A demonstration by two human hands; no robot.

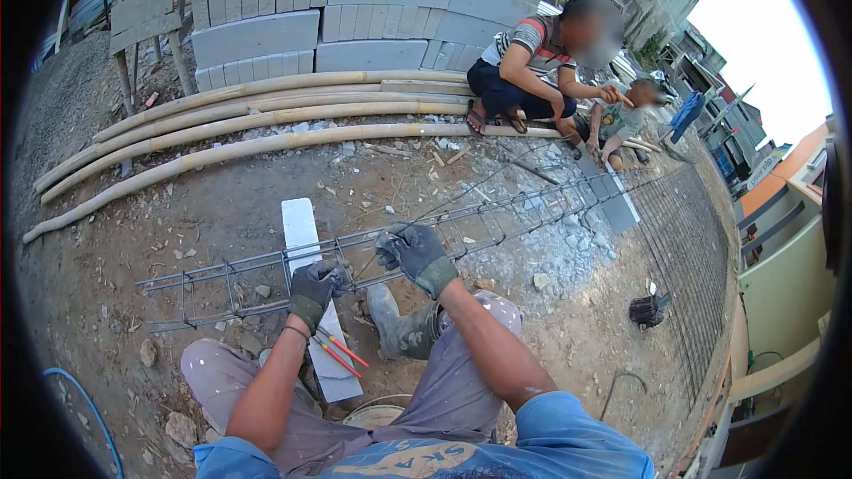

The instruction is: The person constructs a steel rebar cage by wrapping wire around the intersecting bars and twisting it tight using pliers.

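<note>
A long rebar cage (479, 232) of thin bars and square stirrups runs across in front of me, resting over a white block (300, 223). My left hand (318, 289), in a dark grey glove, is closed at the cage's near bars, above the block; what its fingers hold is hidden. Slightly higher and to the right, my right hand (414, 254), also gloved, has its fingers pinched together over the cage. A thin dark wire seems to run from these fingers down toward the left hand. Red-handled pliers (341, 353) lie on the block's near end, below my left hand.
Bamboo poles (257, 115) lie before stacked pale blocks (373, 27). Two people (541, 62) crouch at the far right, near another block (612, 200) under the cage. Steel mesh (679, 257), a dark wire bundle (648, 309) and a blue hose (93, 412) lie on the ground.
</note>
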